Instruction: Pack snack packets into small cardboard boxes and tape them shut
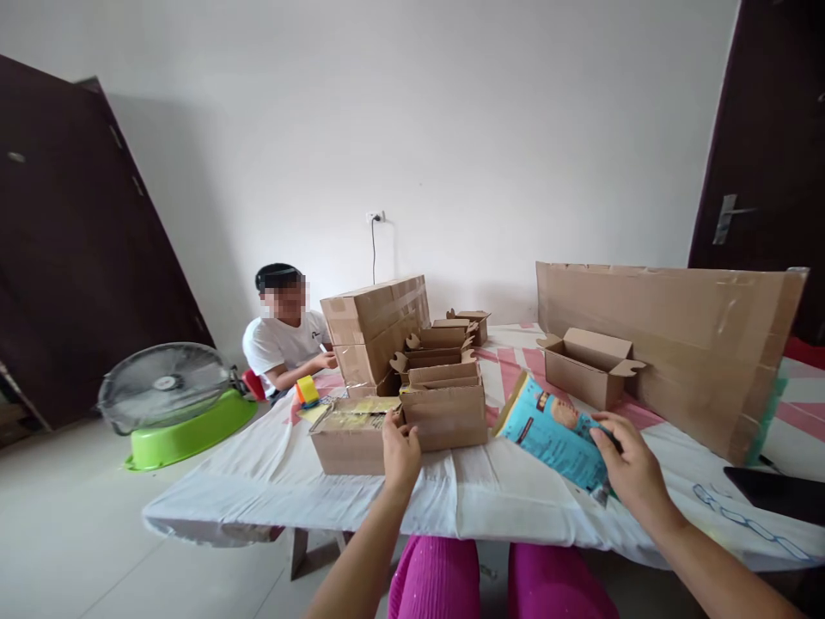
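A blue snack packet (555, 434) with a tan top edge is pinched at its lower right end by my right hand (628, 464). It is tilted above the tablecloth, in front of an open cardboard box (589, 368). My left hand (400, 451) is closed at the right end of a small cardboard box (351, 447) with yellow on its top, gripping its edge. Right beside that hand stands another open cardboard box (446, 417); its inside is mostly hidden by its front wall.
Several open boxes run back behind it, beside stacked sealed cartons (377, 331). A tall cardboard panel (663, 344) stands on the right, near a black flat object (777, 494). A yellow tape roll (308, 391) lies left. A person (284, 344) sits beyond; a fan (168, 387) stands left.
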{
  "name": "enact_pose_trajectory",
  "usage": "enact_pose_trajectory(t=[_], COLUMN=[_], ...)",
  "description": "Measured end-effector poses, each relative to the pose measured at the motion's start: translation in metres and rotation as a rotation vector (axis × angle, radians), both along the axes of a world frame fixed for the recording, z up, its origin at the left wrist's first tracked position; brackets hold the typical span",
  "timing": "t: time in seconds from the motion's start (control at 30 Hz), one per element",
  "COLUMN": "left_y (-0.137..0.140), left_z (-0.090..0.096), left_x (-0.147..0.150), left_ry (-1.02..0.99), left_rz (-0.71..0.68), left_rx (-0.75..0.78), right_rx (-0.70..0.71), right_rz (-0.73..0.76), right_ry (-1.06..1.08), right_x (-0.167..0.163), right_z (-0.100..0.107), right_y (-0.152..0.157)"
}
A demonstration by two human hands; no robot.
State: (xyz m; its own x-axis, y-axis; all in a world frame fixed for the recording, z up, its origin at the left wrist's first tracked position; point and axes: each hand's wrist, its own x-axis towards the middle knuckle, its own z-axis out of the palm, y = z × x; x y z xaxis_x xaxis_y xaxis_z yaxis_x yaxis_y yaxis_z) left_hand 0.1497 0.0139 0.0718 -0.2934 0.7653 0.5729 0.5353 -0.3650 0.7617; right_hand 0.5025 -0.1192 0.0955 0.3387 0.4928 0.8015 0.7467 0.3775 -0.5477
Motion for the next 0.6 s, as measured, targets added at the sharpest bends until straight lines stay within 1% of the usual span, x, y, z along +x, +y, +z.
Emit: enact_pose_trajectory(t=[0.07,0.1,0.13,0.2,0.23,0.27,0.3,0.33,0.37,0.43,0.47,0.5,0.57,0.6], left_y=[-0.024,-0.037,-0.051,-0.074,-0.082,-0.087,-0.09,-0.091,-0.09,-0.086,-0.084,-0.083,-0.081,-0.08], left_z=[-0.009,-0.013,-0.017,-0.019,-0.019,-0.016,-0.013,-0.01,-0.006,0.001,0.004,0.006,0.011,0.014], left_x=[0.015,0.025,0.036,0.06,0.07,0.079,0.086,0.091,0.093,0.092,0.089,0.087,0.082,0.081], left_ry=[-0.039,-0.091,-0.138,-0.239,-0.283,-0.332,-0.379,-0.425,-0.469,-0.543,-0.569,-0.591,-0.614,-0.618], left_rz=[-0.038,-0.161,-0.363,-0.821,-0.98,-1.067,-1.089,-1.066,-1.022,-0.948,-0.921,-0.892,-0.852,-0.844], left_rx=[0.036,0.047,0.004,-0.173,-0.284,-0.383,-0.455,-0.496,-0.504,-0.447,-0.408,-0.372,-0.319,-0.305], right_rx=[0.032,0.042,0.047,0.044,0.043,0.038,0.034,0.033,0.038,0.029,-0.001,-0.054,-0.222,-0.311], right_rz=[-0.024,-0.022,-0.006,0.056,0.087,0.111,0.119,0.117,0.107,0.115,0.16,0.242,0.454,0.542], right_ry=[-0.07,-0.11,-0.156,-0.248,-0.282,-0.3,-0.296,-0.267,-0.208,-0.021,0.093,0.204,0.381,0.437], right_x=[-0.007,-0.013,-0.02,-0.035,-0.042,-0.047,-0.051,-0.052,-0.052,-0.047,-0.045,-0.044,-0.046,-0.049], right_z=[-0.013,-0.016,-0.018,-0.017,-0.015,-0.014,-0.013,-0.015,-0.017,-0.027,-0.033,-0.039,-0.045,-0.045], right_y=[-0.009,-0.013,-0.018,-0.027,-0.03,-0.033,-0.034,-0.034,-0.033,-0.028,-0.024,-0.021,-0.015,-0.013])
